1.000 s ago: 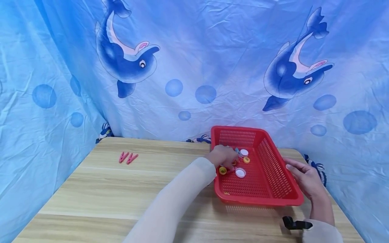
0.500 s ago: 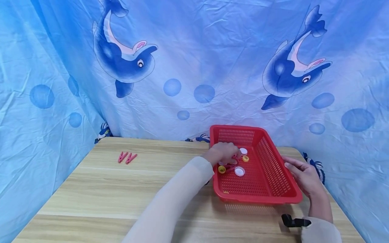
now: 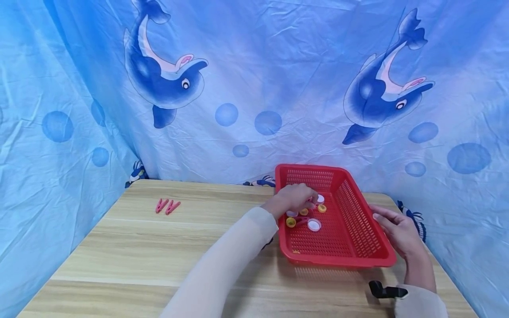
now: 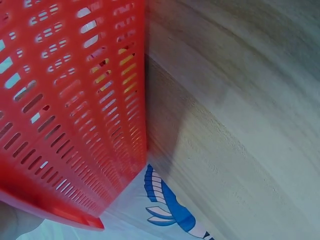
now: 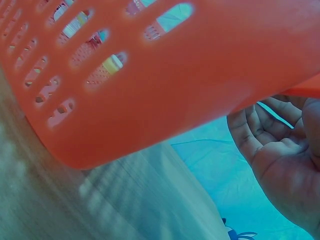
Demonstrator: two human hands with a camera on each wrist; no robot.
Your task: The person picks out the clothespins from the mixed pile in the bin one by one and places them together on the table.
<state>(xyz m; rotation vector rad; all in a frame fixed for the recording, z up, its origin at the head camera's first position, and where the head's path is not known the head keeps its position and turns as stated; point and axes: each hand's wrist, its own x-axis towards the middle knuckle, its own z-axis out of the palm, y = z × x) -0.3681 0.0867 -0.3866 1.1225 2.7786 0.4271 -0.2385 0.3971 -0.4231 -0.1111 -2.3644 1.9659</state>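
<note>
Fingers of the left hand (image 3: 296, 197) curl inside the red basket (image 3: 359, 229).

Setting: improvised recording booth, home-like rather than lab or shop. A creased blue cloth backdrop (image 3: 254, 88) printed with cartoon dolphins and bubbles encloses the far, left and right sides. A light wood-grain table (image 3: 139, 247) fills the near area. Household items on it: red plastic basket (image 3: 358, 229), pink clothespins (image 3: 167, 206).

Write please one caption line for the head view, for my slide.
Left hand reaches among bottle caps in a red basket; right hand rests at its side.
</note>
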